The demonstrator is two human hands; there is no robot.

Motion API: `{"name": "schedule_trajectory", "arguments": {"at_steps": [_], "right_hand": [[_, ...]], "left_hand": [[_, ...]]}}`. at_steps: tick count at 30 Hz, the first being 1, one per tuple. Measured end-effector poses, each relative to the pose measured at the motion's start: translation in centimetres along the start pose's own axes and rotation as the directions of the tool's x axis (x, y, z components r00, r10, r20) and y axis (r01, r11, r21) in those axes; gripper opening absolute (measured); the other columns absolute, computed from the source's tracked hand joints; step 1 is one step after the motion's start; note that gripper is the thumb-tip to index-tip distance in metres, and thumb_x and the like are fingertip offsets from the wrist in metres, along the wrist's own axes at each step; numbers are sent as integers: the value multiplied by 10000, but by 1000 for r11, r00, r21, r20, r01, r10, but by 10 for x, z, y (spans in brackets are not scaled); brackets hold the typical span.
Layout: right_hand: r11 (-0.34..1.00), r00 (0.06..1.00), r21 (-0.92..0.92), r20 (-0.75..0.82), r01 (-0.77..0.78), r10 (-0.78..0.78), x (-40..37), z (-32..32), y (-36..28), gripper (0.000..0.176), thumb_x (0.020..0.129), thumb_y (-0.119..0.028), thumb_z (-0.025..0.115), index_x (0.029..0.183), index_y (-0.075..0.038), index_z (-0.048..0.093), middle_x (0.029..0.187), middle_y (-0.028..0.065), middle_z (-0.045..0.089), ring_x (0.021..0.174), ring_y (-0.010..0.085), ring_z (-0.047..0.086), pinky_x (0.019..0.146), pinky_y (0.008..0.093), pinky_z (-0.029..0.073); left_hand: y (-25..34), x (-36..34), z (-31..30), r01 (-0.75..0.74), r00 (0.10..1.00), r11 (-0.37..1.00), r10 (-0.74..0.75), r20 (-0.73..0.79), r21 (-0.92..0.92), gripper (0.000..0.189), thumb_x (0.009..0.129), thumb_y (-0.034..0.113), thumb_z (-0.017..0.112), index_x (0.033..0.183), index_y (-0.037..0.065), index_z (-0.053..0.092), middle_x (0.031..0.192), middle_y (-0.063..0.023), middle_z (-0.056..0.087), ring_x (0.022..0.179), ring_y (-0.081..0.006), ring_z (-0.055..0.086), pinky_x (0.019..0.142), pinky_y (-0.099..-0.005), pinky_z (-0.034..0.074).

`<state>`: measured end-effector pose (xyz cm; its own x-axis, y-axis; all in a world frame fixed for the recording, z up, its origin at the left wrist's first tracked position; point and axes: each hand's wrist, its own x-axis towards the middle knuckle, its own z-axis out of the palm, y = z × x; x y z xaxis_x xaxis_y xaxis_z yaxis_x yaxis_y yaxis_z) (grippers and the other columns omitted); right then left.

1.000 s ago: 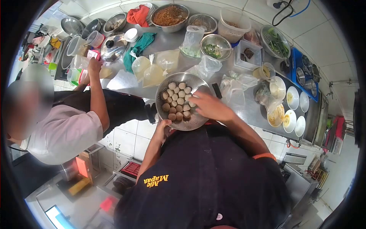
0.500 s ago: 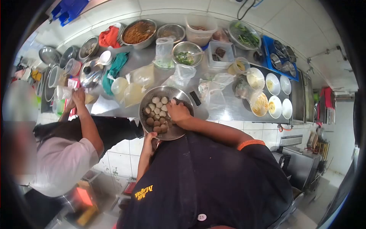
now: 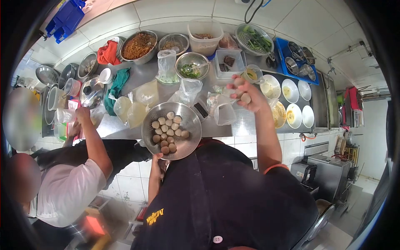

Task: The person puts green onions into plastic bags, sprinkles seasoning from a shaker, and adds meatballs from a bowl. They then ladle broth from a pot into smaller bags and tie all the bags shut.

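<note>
A perforated steel colander (image 3: 190,118) tilts at the counter's front edge, with several greyish meatballs (image 3: 169,123) gathered in it. My left hand (image 3: 156,167) grips its near rim from below, thumb over the edge. Up and to the right, my right hand (image 3: 255,98) is raised over the counter with meatballs (image 3: 246,98) in its curled fingers. Beneath that hand lies a clear plastic bag (image 3: 225,111). White bowls (image 3: 278,114) stand just to its right, some with yellowish or orange sauce inside.
A co-worker in a light shirt (image 3: 71,183) handles things at the counter's left. Behind the colander are a dark phone-like object (image 3: 201,110), a bowl of chopped greens (image 3: 179,66) and bags of pale liquid (image 3: 136,114). A blue tray (image 3: 285,62) holds metal cups at the back right.
My right hand has lifted out of the colander with meatballs and swung right toward the bowls. The colander, still in my left hand, appears slightly lower and further left in view.
</note>
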<state>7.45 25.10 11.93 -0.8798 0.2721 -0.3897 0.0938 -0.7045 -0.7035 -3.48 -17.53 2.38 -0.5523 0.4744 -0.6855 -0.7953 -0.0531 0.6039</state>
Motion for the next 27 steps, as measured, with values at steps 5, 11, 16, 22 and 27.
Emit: {"name": "schedule_trajectory", "arguments": {"at_steps": [5, 11, 16, 22, 27], "right_hand": [[39, 995, -995, -95, -96, 9, 43, -9, -20, 162, 816, -122, 578, 946, -74, 663, 913, 72, 670, 766, 183, 659, 535, 319, 523], [-787, 990, -600, -95, -142, -106, 90, -51, 37, 200, 798, -155, 564, 889, -95, 731, 974, 123, 699, 909, 272, 683, 724, 397, 549], [-751, 989, -644, -77, -148, -129, 103, -83, 46, 189, 759, -176, 600, 869, -96, 732, 912, 131, 694, 846, 294, 677, 708, 422, 546], [-479, 996, -873, 67, 91, 67, 93, -96, 43, 352, 688, -398, 708, 886, -108, 734, 903, 133, 697, 852, 315, 670, 768, 419, 532], [-269, 993, -958, 112, 99, -33, 101, -106, 37, 363, 716, -418, 704, 905, -109, 726, 903, 128, 698, 811, 312, 664, 728, 414, 531]], "left_hand": [[2, -6, 15, 2, 999, 1000, -3, -42, -26, 651, 731, 299, 617, 1261, -10, 401, 1210, -150, 526, 1107, -282, 558, 996, -384, 441], [-7, 4, 6, -5, 999, 996, 9, 44, -86, 783, 714, 326, 663, 1349, 2, 338, 1300, -151, 473, 1157, -314, 525, 992, -409, 455], [-7, -4, 14, -36, 999, 992, 36, 5, -120, 729, 722, 305, 618, 1304, -44, 354, 1265, -182, 494, 1156, -319, 534, 1040, -403, 418], [0, -11, 20, -16, 1000, 992, 16, -1, -122, 736, 721, 299, 610, 1324, -25, 342, 1295, -185, 472, 1163, -321, 531, 1042, -414, 413], [0, -6, 17, -55, 996, 991, 63, 63, -118, 746, 729, 302, 606, 1343, -20, 331, 1319, -179, 458, 1189, -312, 512, 1052, -415, 399]]}}
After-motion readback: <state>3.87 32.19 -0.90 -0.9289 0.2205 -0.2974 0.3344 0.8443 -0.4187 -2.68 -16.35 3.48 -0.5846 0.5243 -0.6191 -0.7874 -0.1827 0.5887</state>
